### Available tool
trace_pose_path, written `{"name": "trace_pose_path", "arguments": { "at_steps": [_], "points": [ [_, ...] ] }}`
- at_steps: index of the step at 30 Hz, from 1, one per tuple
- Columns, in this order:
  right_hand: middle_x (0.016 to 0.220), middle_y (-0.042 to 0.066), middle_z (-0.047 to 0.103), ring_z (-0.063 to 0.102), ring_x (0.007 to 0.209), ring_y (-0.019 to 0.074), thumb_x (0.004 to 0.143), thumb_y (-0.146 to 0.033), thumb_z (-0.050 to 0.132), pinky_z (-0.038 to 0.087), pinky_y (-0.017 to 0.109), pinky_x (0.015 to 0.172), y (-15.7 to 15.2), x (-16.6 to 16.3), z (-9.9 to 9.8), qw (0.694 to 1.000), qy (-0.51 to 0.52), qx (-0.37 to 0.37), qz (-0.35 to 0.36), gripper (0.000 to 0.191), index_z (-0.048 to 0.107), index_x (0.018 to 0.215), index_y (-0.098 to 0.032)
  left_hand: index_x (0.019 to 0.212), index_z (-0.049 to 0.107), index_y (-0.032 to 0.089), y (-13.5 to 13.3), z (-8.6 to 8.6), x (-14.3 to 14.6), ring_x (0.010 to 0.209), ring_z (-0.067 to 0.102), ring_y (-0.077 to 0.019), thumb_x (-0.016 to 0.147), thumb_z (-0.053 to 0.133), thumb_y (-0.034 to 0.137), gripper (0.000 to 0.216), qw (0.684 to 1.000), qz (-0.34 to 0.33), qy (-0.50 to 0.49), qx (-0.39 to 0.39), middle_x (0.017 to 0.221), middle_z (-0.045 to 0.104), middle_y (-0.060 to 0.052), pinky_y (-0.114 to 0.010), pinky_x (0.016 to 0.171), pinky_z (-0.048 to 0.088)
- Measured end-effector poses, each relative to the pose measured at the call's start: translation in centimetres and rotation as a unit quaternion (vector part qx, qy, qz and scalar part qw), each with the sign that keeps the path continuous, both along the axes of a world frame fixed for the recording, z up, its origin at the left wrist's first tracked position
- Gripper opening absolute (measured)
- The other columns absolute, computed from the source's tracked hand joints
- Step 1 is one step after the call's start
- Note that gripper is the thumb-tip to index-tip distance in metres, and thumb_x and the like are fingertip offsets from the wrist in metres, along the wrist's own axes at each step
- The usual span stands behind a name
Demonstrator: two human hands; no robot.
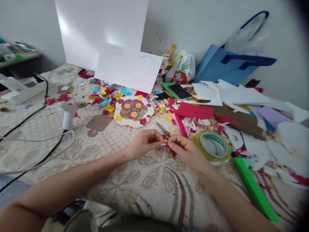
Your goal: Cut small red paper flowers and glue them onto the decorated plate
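Note:
In the head view my left hand and my right hand meet over the near middle of the table. Their thumbs and fingertips pinch a tiny red piece between them; the fingers cover most of it, so its shape is unclear. Just beyond the fingertips lies a pair of scissors, its blades pointing away to the left. Farther off rests a white scalloped plaque decorated with red and yellow flowers and small green pieces.
Red, yellow and blue paper flowers lie heaped behind the plaque. A tape roll, a green box cutter, a red strip and a phone are on the right. A white glue gun with cables stands left.

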State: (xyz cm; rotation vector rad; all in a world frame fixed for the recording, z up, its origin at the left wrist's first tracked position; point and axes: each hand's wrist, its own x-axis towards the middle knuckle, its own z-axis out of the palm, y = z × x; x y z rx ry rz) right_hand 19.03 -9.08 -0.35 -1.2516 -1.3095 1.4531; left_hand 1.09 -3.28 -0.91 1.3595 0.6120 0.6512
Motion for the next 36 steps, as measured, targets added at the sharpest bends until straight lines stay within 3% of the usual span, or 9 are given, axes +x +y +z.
{"name": "trace_pose_path", "arguments": {
  "at_steps": [12, 25, 36],
  "points": [
    [0.066, -0.003, 0.056, 0.051, 0.057, 0.0097, 0.086, -0.028, 0.052, 0.040, 0.022, 0.054, -0.28, 0.14, 0.34, 0.997, -0.073, 0.029, 0.023, 0.010, 0.053, 0.082, -0.019, 0.075, 0.062, 0.010, 0.37, 0.48, -0.49, 0.069, 0.061, -0.0128, 0.073, 0.067, 0.024, 0.014, 0.995, -0.020, 0.078, 0.066, 0.076, 0.067, -0.006, -0.024, 0.065, 0.049],
    [0.073, -0.001, 0.055, 0.051, 0.061, 0.0112, 0.087, -0.026, 0.050, 0.040, 0.022, 0.056, -0.54, -0.07, 0.73, 0.986, -0.141, 0.080, 0.028, 0.007, 0.053, 0.083, -0.020, 0.071, 0.061, 0.009, 0.19, 0.54, -0.28, 0.064, 0.061, -0.0101, 0.066, 0.071, 0.017, 0.014, 0.997, 0.002, 0.073, -0.026, 0.071, 0.067, -0.004, -0.022, 0.062, 0.048],
    [0.072, -0.001, 0.055, 0.051, 0.061, 0.0115, 0.087, -0.027, 0.050, 0.041, 0.023, 0.057, -0.51, -0.06, 0.49, 0.986, -0.145, 0.080, 0.024, 0.007, 0.054, 0.084, -0.021, 0.074, 0.056, 0.010, 0.38, 0.03, -0.27, 0.064, 0.061, -0.0096, 0.065, 0.072, 0.016, 0.020, 0.998, 0.001, 0.052, -0.041, 0.071, 0.066, -0.003, -0.021, 0.060, 0.047]
  ]
}}
